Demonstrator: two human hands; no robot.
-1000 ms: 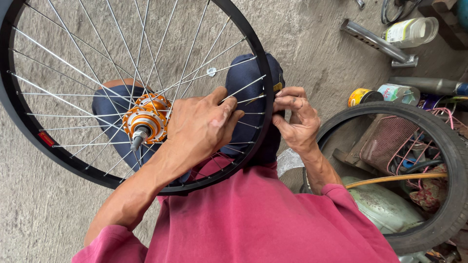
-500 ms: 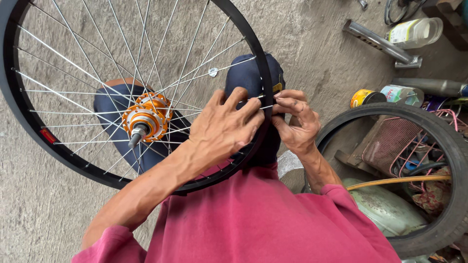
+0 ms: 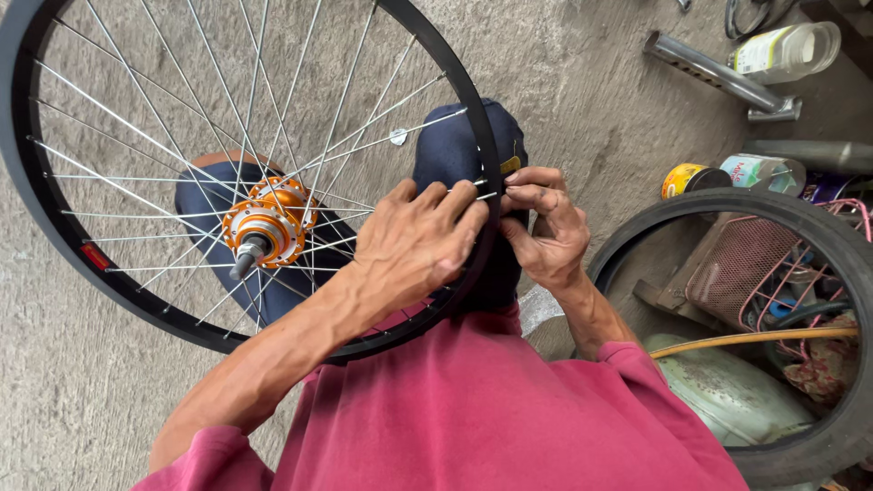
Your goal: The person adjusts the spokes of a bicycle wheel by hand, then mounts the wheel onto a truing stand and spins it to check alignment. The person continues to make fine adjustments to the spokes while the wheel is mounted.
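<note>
I count one spoked bicycle wheel (image 3: 136,300) with one orange hub (image 3: 265,223) across my lap, and my two hands, left hand (image 3: 414,241) and right hand (image 3: 544,232), at its rim. On the floor to my right lie one loose black tyre (image 3: 823,227), one metal tube (image 3: 705,68), one clear plastic bottle (image 3: 787,47), two small tins (image 3: 687,177) and one pink wire basket (image 3: 746,273).

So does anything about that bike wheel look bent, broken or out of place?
Nothing looks damaged. The black rim looks round, and the spokes run straight to the orange hub. Both hands, left hand and right hand, meet at the rim's right edge. Only the floor clutter by the loose tyre looks untidy.
</note>
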